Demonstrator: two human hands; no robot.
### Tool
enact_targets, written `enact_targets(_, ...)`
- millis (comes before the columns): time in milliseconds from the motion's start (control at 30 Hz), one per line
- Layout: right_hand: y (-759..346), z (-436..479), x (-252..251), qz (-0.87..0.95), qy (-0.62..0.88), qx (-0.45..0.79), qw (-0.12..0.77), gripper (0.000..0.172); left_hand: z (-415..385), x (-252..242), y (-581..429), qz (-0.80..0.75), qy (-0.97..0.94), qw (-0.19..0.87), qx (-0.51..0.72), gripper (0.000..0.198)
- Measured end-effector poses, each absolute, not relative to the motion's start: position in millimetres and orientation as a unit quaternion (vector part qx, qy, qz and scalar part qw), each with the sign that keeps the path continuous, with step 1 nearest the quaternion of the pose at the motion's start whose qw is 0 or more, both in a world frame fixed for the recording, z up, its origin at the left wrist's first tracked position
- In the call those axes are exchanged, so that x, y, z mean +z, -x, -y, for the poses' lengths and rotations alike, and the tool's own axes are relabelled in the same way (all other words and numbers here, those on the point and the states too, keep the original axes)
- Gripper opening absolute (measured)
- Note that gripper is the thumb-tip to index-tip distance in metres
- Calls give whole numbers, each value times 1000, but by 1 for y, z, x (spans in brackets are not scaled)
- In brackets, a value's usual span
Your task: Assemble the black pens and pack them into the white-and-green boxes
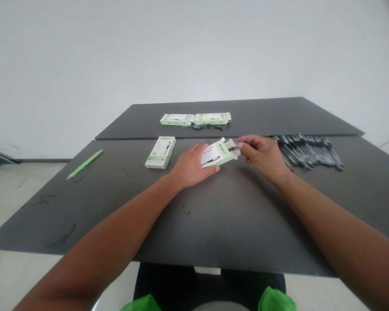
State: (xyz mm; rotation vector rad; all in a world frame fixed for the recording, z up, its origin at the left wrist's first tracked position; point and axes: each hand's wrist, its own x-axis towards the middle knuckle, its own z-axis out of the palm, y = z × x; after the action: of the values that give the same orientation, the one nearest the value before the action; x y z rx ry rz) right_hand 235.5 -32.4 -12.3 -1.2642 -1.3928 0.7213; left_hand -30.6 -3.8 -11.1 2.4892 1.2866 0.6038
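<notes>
My left hand (193,166) is wrapped round a white and green pen box (216,154) near the middle of the table. The box's open end, with its flaps out, faces right. At that opening, my right hand (262,154) pinches the end of a dark pen (232,148), part of which is inside the box. Beyond my right wrist lies a row of several clear, black-tipped pens (307,151). A closed box of the same kind (161,152) lies left of my left hand.
Two more boxes (177,119) (213,118) lie at the back, with several dark pens (207,127) in front. A green pen (85,164) rests on the left of the dark table (194,224). A seam crosses the tabletop behind my hands.
</notes>
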Motion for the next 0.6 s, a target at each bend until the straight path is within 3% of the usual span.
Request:
enact_targets(433, -241, 31, -15, 619, 527, 318, 487, 30, 5, -12, 31, -448, -861, 134, 201, 79)
enact_targets(600, -246, 29, -14, 673, 515, 261, 463, 22, 4, -14, 32, -446, -862, 132, 201, 81)
